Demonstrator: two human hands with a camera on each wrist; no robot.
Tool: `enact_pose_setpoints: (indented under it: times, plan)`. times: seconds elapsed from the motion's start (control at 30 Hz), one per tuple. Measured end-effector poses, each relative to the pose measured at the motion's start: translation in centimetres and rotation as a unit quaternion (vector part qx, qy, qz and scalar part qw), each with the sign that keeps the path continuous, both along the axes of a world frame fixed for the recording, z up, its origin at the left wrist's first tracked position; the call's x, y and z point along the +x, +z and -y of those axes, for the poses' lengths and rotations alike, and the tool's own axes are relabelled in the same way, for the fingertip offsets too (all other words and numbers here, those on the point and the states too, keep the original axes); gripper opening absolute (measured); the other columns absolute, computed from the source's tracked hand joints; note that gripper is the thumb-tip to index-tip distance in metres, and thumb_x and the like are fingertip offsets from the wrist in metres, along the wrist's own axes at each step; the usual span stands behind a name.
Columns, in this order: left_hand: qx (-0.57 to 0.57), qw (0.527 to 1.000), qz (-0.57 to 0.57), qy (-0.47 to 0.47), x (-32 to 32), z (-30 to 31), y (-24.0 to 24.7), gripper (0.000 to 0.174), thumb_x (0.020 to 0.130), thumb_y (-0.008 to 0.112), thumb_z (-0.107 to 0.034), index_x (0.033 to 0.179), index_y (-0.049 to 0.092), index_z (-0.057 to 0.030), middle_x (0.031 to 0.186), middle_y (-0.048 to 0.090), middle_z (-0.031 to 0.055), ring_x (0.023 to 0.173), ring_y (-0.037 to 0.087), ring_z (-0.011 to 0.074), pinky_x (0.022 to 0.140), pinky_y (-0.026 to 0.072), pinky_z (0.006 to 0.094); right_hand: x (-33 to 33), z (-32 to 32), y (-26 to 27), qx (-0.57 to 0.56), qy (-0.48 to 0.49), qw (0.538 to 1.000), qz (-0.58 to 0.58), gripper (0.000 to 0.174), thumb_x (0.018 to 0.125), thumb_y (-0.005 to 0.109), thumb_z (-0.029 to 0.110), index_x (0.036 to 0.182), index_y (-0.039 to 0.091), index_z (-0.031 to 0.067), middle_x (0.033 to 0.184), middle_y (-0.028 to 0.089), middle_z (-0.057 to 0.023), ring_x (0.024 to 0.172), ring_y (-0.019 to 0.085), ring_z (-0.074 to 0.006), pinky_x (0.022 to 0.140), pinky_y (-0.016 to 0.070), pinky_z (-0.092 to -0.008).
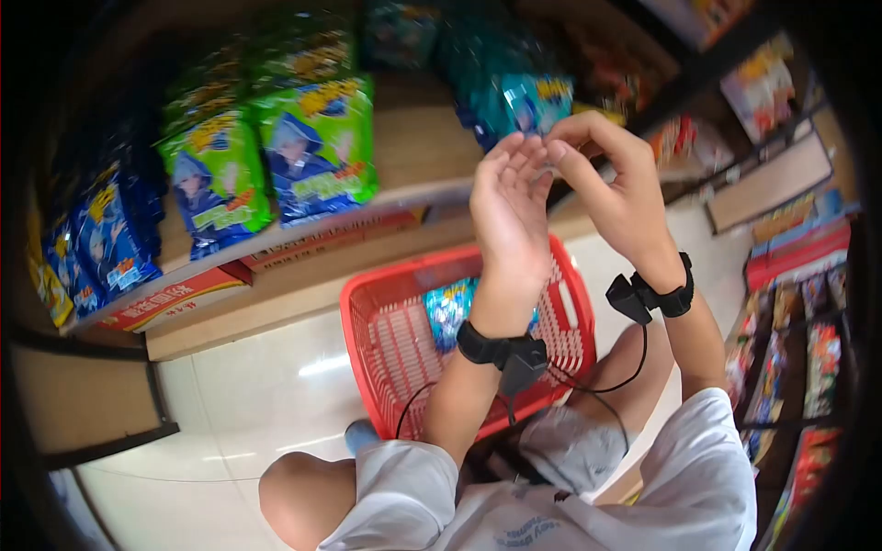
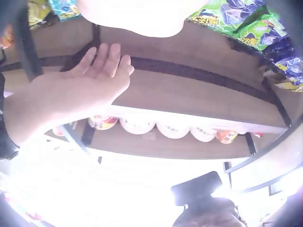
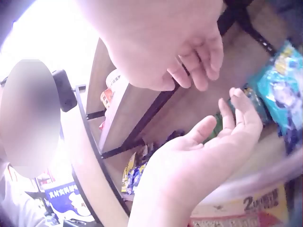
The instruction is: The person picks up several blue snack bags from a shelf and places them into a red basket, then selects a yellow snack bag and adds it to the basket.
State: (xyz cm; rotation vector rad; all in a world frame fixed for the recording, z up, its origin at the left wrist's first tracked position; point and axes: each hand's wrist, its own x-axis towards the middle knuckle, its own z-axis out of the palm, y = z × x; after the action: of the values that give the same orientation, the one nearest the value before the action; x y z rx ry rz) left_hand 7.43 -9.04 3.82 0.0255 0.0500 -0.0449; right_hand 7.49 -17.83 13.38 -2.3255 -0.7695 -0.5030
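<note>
In the head view my left hand point(image 1: 513, 216) is raised over the red basket point(image 1: 363, 358), palm up, its fingers loosely bent with nothing in them. My right hand point(image 1: 614, 184) is beside it on the right, thumb and fingers relaxed, its fingertips close to the left fingers. The right wrist view shows a gap between the left hand point(image 3: 203, 156) below and the right hand point(image 3: 165, 45) above. A teal snack bag point(image 1: 528, 103) lies on the shelf just beyond the hands. Inside the basket is a shiny blue-teal bag point(image 1: 448, 310), partly hidden behind my left forearm.
Green snack bags point(image 1: 317, 151) and dark blue bags point(image 1: 112, 241) stand in rows on the wooden shelf point(image 1: 413, 147). Below the shelf is a red-and-white carton point(image 1: 175, 298). Packets fill another rack point(image 1: 781, 367) at right. White tubs point(image 2: 173, 128) sit on a higher shelf.
</note>
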Motion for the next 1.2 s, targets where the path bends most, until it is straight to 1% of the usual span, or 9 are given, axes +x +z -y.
enact_pose_setpoints:
  times: [0.1,0.3,0.5,0.67,0.7,0.9,1.07,1.17,1.2]
  plan:
    - [0.046,0.996,-0.060,-0.057,-2.9,5.9,-5.8,0.027,0.098,0.054,-0.028,0.116,0.062,-0.0096,0.112,0.064,0.0013,0.107,0.058,0.0158,0.095,0.0408,0.0323,-2.0,3.6,-5.6,0.120,-0.066,0.955,-0.262,0.019,0.093,0.065,0.017,0.090,0.065,-0.0013,0.078,0.067,-0.0045,0.071,0.060,-0.0097,0.062,0.0466,-0.0261]
    - [0.161,0.914,-0.347,-0.134,-6.2,10.8,-21.3,0.026,0.090,0.060,-0.024,0.111,0.059,-0.0088,0.105,0.061,0.0070,0.089,0.056,0.0173,0.081,0.0455,0.0299,-0.8,12.5,-22.3,0.152,-0.065,0.866,-0.472,0.018,0.094,0.063,0.018,0.091,0.065,0.0008,0.077,0.065,-0.0041,0.069,0.059,-0.0101,0.062,0.0476,-0.0268]
    - [0.265,0.840,-0.472,-0.051,-6.3,4.8,-30.5,0.011,0.087,0.057,-0.022,0.077,0.053,-0.0175,0.078,0.057,-0.0001,0.068,0.055,0.0156,0.064,0.0443,0.0328,-1.9,11.7,-26.6,-0.100,-0.078,0.875,-0.467,0.030,0.090,0.067,0.024,0.106,0.064,-0.0002,0.090,0.068,-0.0116,0.081,0.068,-0.0211,0.072,0.0536,-0.0334]
    - [0.462,0.814,-0.341,-0.088,-6.8,-0.7,-40.3,0.015,0.087,0.054,-0.021,0.086,0.062,-0.0093,0.088,0.066,0.0067,0.078,0.064,0.0226,0.074,0.0545,0.0377,-2.1,11.8,-31.5,-0.147,-0.038,0.917,-0.369,0.037,0.089,0.069,0.026,0.114,0.063,-0.0010,0.098,0.070,-0.0180,0.091,0.069,-0.0320,0.081,0.0541,-0.0394]
    - [0.303,0.854,-0.403,-0.128,-6.6,-0.9,-37.1,0.016,0.087,0.054,-0.021,0.089,0.064,-0.0081,0.090,0.067,0.0077,0.078,0.065,0.0233,0.075,0.0556,0.0383,-2.4,11.5,-32.0,-0.153,-0.024,0.930,-0.332,0.038,0.089,0.069,0.026,0.115,0.062,-0.0007,0.098,0.071,-0.0182,0.092,0.069,-0.0320,0.082,0.0541,-0.0393]
    - [0.263,0.877,-0.377,-0.142,-7.1,0.2,-39.0,0.020,0.089,0.057,-0.023,0.096,0.064,-0.0055,0.093,0.067,0.0083,0.080,0.067,0.0239,0.075,0.0571,0.0422,-4.8,8.1,-34.8,-0.146,-0.009,0.825,-0.547,0.066,0.088,0.069,0.038,0.133,0.051,-0.0072,0.122,0.064,-0.0263,0.111,0.064,-0.0362,0.095,0.0504,-0.0397]
    - [0.313,0.856,-0.378,-0.164,-7.2,1.1,-40.8,0.037,0.084,0.068,-0.027,0.108,0.066,0.0008,0.098,0.069,0.0108,0.080,0.068,0.0232,0.071,0.0560,0.0386,-5.4,7.8,-33.6,-0.062,-0.048,0.681,-0.728,0.109,0.084,0.066,0.047,0.156,0.008,-0.0103,0.163,0.017,-0.0276,0.150,0.025,-0.0324,0.120,0.0262,-0.0348]
    - [0.529,0.769,-0.309,-0.183,-7.9,0.8,-39.1,0.034,0.079,0.075,-0.020,0.104,0.066,0.0013,0.095,0.071,0.0119,0.080,0.068,0.0222,0.072,0.0567,0.0377,-5.7,7.7,-34.9,0.036,-0.087,0.653,-0.752,0.103,0.087,0.067,0.041,0.156,0.010,-0.0090,0.159,0.028,-0.0225,0.146,0.033,-0.0292,0.115,0.0347,-0.0385]
    - [0.574,0.758,-0.280,-0.132,-8.6,0.6,-34.1,0.035,0.074,0.079,-0.018,0.098,0.068,0.0036,0.093,0.071,0.0110,0.079,0.068,0.0192,0.070,0.0557,0.0373,-5.6,7.2,-33.6,0.051,-0.089,0.659,-0.746,0.082,0.089,0.067,0.037,0.151,0.031,-0.0037,0.144,0.046,-0.0165,0.136,0.044,-0.0243,0.108,0.0418,-0.0382]
